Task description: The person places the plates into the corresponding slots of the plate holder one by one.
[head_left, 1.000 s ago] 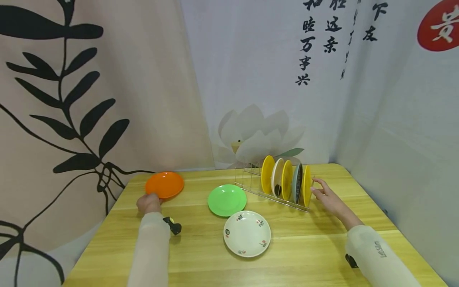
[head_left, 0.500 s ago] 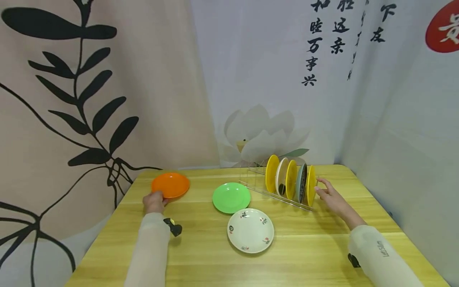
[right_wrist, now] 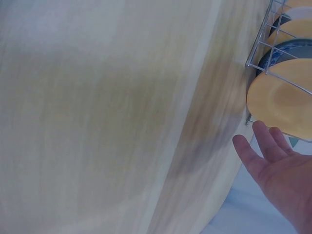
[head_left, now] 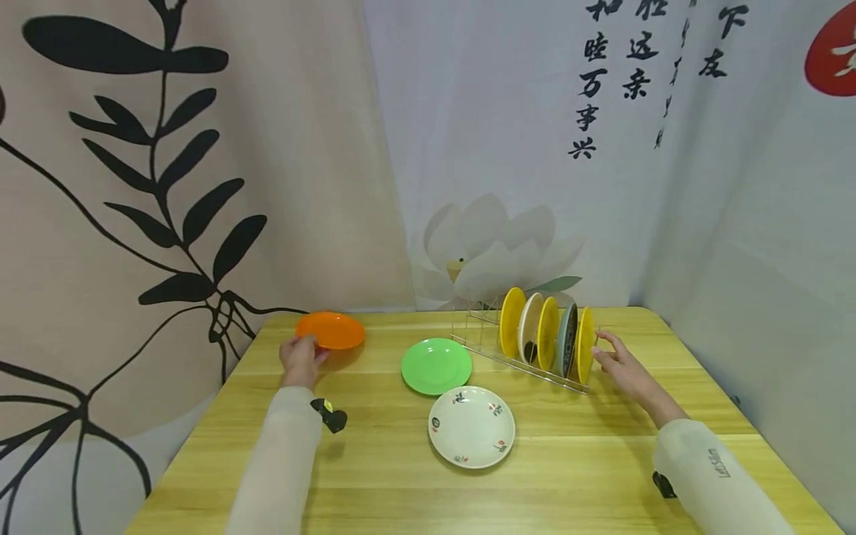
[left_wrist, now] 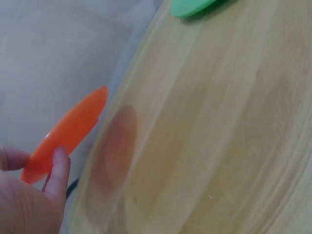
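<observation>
My left hand (head_left: 301, 362) pinches the near left rim of an orange plate (head_left: 332, 331) between thumb and fingers. In the left wrist view the orange plate (left_wrist: 73, 126) is tilted and lifted clear of the tabletop, its shadow beside it. At the right, my right hand (head_left: 625, 371) is by the end of a wire dish rack (head_left: 483, 349), fingers spread and fingertips right at its end wire. The outermost yellow plate (right_wrist: 285, 97) stands upright in the rack just beyond those fingers. Several plates stand upright there: yellow ones, a white one (head_left: 530, 331) and a blue-grey patterned one (head_left: 565, 342).
A green plate (head_left: 436, 366) lies flat mid-table, and a white plate with small printed motifs (head_left: 471, 427) lies in front of it. The rack's left part holds no plates. Printed curtains (head_left: 321, 148) hang behind the wooden table (head_left: 374, 475) and along its right side.
The orange plate, flat at the far left before, has risen and tilted in my left hand. My right hand keeps its place by the rack. The whole view has shifted slightly.
</observation>
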Tool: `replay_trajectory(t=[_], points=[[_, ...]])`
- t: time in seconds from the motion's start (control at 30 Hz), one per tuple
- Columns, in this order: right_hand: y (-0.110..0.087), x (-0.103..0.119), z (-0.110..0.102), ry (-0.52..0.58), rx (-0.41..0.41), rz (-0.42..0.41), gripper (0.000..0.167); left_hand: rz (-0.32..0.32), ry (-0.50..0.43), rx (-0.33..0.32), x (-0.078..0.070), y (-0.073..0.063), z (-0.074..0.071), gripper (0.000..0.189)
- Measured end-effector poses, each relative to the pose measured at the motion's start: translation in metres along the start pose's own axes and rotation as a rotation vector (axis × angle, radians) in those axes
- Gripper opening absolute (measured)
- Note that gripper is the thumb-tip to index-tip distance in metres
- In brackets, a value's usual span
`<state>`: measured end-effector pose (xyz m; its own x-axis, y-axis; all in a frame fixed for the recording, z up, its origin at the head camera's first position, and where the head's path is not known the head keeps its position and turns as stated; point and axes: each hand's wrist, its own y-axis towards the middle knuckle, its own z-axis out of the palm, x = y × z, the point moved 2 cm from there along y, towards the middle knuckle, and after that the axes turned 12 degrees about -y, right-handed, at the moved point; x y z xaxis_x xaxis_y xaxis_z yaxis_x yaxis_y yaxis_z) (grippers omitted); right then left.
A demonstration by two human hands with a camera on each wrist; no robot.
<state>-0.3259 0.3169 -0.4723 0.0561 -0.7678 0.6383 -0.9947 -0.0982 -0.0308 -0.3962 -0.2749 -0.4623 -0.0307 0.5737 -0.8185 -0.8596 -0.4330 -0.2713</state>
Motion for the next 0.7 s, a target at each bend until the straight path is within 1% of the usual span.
replay_trajectory(t=[0.13,0.23,0.47,0.6,0.7], points=[[-0.001,0.001,-0.001,-0.003,-0.004,-0.008,0.066,0.0,-0.005,0.039,-0.007,-0.003,0.01,0.062],[-0.001,0.003,-0.001,-0.006,-0.01,-0.015,0.066,0.006,0.019,0.074,-0.01,-0.003,0.016,0.066],[-0.002,0.004,-0.002,-0.002,-0.005,-0.019,0.065,0.045,0.075,0.147,-0.015,-0.004,0.03,0.059],[-0.003,0.004,-0.002,0.003,0.011,-0.01,0.066,0.056,0.106,0.203,-0.017,-0.009,0.038,0.059],[-0.003,0.004,-0.002,0.002,0.017,-0.006,0.067,0.052,0.118,0.248,-0.018,-0.012,0.044,0.06]])
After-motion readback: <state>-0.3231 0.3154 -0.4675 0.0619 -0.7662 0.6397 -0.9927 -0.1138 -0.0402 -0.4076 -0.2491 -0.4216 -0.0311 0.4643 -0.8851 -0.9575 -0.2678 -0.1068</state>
